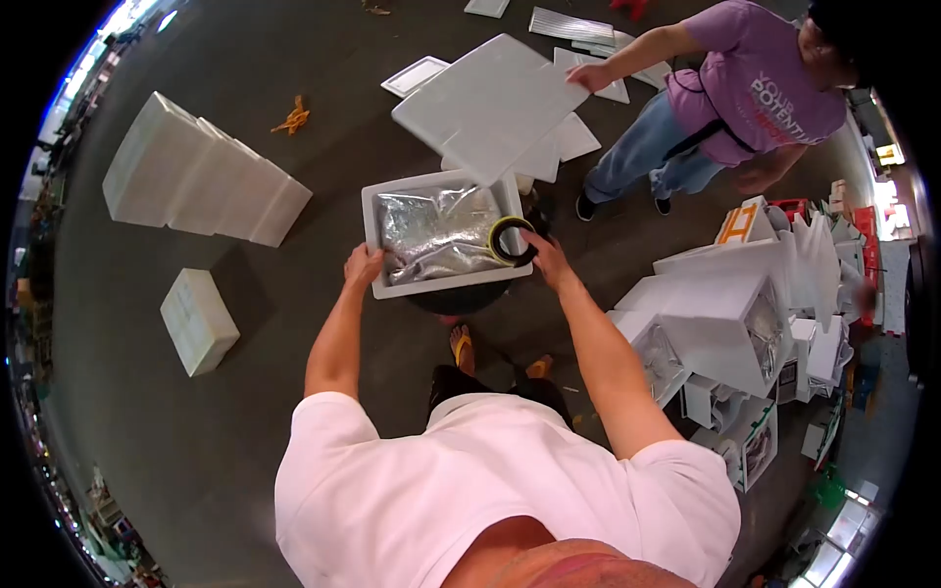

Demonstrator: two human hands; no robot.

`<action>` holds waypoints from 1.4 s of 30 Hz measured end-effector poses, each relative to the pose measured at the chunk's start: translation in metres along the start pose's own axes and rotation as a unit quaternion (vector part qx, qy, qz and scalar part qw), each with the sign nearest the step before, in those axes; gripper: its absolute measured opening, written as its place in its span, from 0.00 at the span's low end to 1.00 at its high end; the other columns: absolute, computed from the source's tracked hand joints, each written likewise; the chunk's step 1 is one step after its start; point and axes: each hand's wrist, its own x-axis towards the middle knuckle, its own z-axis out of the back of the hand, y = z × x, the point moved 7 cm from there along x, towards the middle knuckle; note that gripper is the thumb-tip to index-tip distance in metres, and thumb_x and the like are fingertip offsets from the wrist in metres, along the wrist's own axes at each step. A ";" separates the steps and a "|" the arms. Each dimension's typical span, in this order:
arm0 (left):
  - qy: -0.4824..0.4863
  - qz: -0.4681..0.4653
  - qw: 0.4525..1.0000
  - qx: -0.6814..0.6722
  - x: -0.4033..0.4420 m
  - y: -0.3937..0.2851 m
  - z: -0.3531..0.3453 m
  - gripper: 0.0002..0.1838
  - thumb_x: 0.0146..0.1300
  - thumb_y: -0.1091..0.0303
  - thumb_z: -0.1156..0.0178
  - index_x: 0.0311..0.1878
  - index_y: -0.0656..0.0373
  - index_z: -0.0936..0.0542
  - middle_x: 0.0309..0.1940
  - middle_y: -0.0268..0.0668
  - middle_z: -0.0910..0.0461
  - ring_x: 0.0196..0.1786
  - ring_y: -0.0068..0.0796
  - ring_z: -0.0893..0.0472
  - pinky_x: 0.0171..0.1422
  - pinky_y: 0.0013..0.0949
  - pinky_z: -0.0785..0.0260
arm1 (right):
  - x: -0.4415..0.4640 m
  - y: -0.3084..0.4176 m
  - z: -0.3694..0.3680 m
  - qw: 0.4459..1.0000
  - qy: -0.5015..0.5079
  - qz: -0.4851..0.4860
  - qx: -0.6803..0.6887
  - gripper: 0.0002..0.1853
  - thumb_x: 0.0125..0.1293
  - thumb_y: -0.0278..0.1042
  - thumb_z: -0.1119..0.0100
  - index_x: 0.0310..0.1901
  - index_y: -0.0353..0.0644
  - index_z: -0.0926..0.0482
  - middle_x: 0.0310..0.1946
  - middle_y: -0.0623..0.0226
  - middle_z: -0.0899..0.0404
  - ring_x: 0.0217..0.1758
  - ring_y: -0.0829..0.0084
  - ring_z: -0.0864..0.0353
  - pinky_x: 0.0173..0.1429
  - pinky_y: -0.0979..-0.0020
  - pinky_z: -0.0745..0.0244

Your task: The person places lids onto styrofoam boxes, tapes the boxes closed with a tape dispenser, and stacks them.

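From my seat, furthest left, well apart from my left fingers, I see a stack of white foam boxes (201, 176), with a single closed-looking block (199, 318) on the floor nearer me. Coming right, my left hand (362, 267) is closed on the near left corner of the open foam box (451, 285), thumb at the rim, the other fingers partly hidden by the wall. The box sits between my two hands, above a dark round thing (461, 300); I can't tell whether it rests on that. It is white, shallow and rectangular, thick-rimmed, a little askew to me. Inside lies a crinkled silvery bag (441, 220), shiny and clear-looking, spread nearly wall to wall; I can't make out its contents.

So the filling is in, but the top is uncovered and I see no tape across it. Beyond my fingers, a flat white panel (490, 103) is up in a co-worker's grip, tilted, one corner overlapping the box's far rim in my view; contact I can't judge.

My right hand (549, 260) is curled round a yellow-edged roll of tape (495, 245) at the right rim. Past it stand the co-worker (745, 88) and, nearer me, piled foam boxes (725, 314), some showing silvery linings.
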 end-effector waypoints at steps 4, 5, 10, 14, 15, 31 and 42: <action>-0.252 -0.136 0.895 -0.343 -0.017 -0.021 0.027 0.44 0.62 0.36 0.43 0.71 0.62 0.34 0.63 0.52 0.27 0.63 0.43 0.25 0.64 0.42 0.33 | -0.065 -0.023 0.059 0.999 -0.046 0.002 0.000 0.17 0.66 0.38 0.38 0.52 0.38 0.20 0.49 0.68 0.18 0.50 0.76 0.18 0.49 0.75 0.26; -0.221 -0.035 0.808 -0.545 -0.042 -0.032 0.047 0.44 0.61 0.37 0.40 0.69 0.63 0.33 0.63 0.51 0.27 0.63 0.41 0.25 0.63 0.41 0.33 | -0.086 -0.028 0.068 0.999 -0.048 -0.005 0.001 0.17 0.66 0.38 0.38 0.52 0.38 0.20 0.49 0.68 0.18 0.50 0.76 0.18 0.49 0.75 0.26; -0.029 0.091 0.734 -0.672 -0.069 -0.072 0.020 0.44 0.55 0.40 0.32 0.64 0.67 0.29 0.58 0.48 0.24 0.57 0.36 0.23 0.59 0.38 0.30 | -0.181 -0.066 0.140 0.977 -0.186 -0.087 0.058 0.16 0.65 0.40 0.37 0.48 0.39 0.19 0.45 0.65 0.15 0.45 0.73 0.15 0.47 0.74 0.22; -0.070 0.007 0.909 -0.410 -0.082 -0.082 0.005 0.41 0.52 0.44 0.26 0.60 0.66 0.26 0.52 0.43 0.20 0.52 0.33 0.21 0.56 0.35 0.28 | -0.194 -0.045 0.146 0.987 -0.130 0.000 0.092 0.18 0.61 0.33 0.33 0.51 0.39 0.20 0.43 0.62 0.15 0.42 0.69 0.14 0.49 0.71 0.23; -0.089 0.022 0.877 -0.471 -0.080 -0.074 -0.004 0.39 0.53 0.47 0.26 0.60 0.66 0.26 0.52 0.42 0.20 0.52 0.33 0.21 0.56 0.35 0.28 | -0.188 -0.036 0.144 0.991 -0.116 0.021 0.069 0.20 0.61 0.32 0.33 0.53 0.36 0.22 0.46 0.61 0.16 0.45 0.71 0.16 0.51 0.70 0.24; 0.040 -0.223 0.792 -0.568 -0.044 -0.151 0.185 0.28 0.59 0.64 0.28 0.61 0.60 0.25 0.44 0.36 0.17 0.42 0.22 0.18 0.45 0.28 0.23 | -0.069 0.183 -0.060 0.842 -0.113 0.400 -0.344 0.14 0.72 0.31 0.45 0.55 0.36 0.22 0.51 0.65 0.21 0.58 0.75 0.24 0.62 0.74 0.32; -0.099 -0.159 0.898 -0.398 -0.063 -0.031 0.020 0.36 0.66 0.54 0.36 0.72 0.60 0.37 0.56 0.42 0.23 0.54 0.32 0.23 0.59 0.33 0.30 | 0.010 0.001 -0.012 0.963 -0.211 0.115 -0.123 0.26 0.58 0.40 0.30 0.55 0.35 0.21 0.52 0.64 0.19 0.56 0.71 0.23 0.63 0.71 0.32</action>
